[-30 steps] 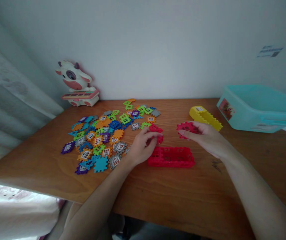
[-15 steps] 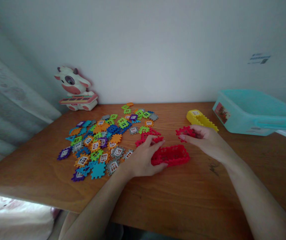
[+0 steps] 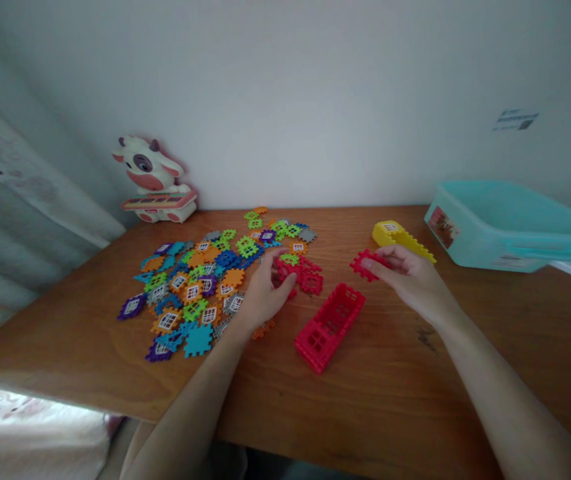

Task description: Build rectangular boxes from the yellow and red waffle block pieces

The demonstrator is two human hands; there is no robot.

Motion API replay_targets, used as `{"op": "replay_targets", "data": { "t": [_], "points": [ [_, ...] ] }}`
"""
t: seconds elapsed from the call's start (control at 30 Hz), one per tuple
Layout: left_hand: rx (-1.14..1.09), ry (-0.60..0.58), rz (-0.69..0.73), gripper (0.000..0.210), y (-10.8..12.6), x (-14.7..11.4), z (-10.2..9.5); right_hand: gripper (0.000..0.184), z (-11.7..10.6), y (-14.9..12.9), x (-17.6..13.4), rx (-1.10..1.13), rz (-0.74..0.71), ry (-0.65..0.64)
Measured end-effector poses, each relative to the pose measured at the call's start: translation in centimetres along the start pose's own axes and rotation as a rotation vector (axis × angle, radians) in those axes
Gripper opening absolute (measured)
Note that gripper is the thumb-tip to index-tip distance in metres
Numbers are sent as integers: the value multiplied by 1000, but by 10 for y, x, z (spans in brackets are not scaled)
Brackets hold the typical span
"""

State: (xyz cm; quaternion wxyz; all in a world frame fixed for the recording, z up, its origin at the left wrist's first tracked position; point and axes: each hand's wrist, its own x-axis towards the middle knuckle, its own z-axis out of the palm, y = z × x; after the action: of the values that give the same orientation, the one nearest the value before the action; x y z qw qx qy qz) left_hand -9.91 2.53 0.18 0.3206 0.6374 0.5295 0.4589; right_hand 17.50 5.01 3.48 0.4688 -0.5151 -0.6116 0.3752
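My right hand point(image 3: 402, 267) pinches a red building tile point(image 3: 364, 265) with toothed edges, held above the table. At the small group of red tiles, my left hand point(image 3: 270, 290) curls its fingers and thumb around a red tile point(image 3: 289, 270); part of that tile is hidden by the fingers. Other red tiles point(image 3: 311, 280) lie just to its right. Between and below my hands rests a long, open-topped red box point(image 3: 332, 323) built from joined tiles. It stands slantwise on the table, touched by neither hand.
Many loose coloured tiles point(image 3: 198, 340) spread over the left half of the wooden table point(image 3: 390, 400). A yellow tile structure point(image 3: 401, 239) sits behind my right hand. The turquoise bin point(image 3: 495, 240) stands at the right, and a cow toy with a keyboard point(image 3: 158, 183) at the back left.
My left hand has let go of the red box and moved up and left to the red tiles. The box has turned slantwise. My right hand still holds its red tile.
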Motion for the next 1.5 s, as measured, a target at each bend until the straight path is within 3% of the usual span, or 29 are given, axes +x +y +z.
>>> {"op": "replay_targets", "data": {
  "t": [0.07,0.17,0.27,0.37,0.67,0.9,1.07,1.2,1.27,1.37,1.5],
  "points": [
    [-10,-99,-68,55,-2,2,-6,44,1,0,0,-10,-17,-11],
    [131,-331,-76,34,-1,1,-11,42,3,1,-1,-28,-28,-33],
    [248,-531,11,31,-1,-2,-11,42,3,2,0,-36,-19,-53],
    [328,-605,142,29,-3,-4,-8,43,2,4,1,-42,-1,-64],
    [312,-373,326,21,-1,-5,0,41,7,3,-4,19,71,-182],
    [142,-258,200,30,14,-16,21,42,14,4,-5,190,124,-182],
    [-21,-200,81,33,13,-18,29,32,19,8,-8,129,-70,-235],
    [-291,-236,10,43,9,-16,31,7,21,6,-12,5,-424,-221],
    [-446,-274,-9,48,10,-15,30,6,23,3,-13,-109,-565,-197],
    [-565,-271,-28,48,12,-13,28,11,25,0,-16,-189,-597,-194],
    [-576,-256,-43,48,12,-10,28,18,27,0,-20,-153,-494,-254]
  ]
}}
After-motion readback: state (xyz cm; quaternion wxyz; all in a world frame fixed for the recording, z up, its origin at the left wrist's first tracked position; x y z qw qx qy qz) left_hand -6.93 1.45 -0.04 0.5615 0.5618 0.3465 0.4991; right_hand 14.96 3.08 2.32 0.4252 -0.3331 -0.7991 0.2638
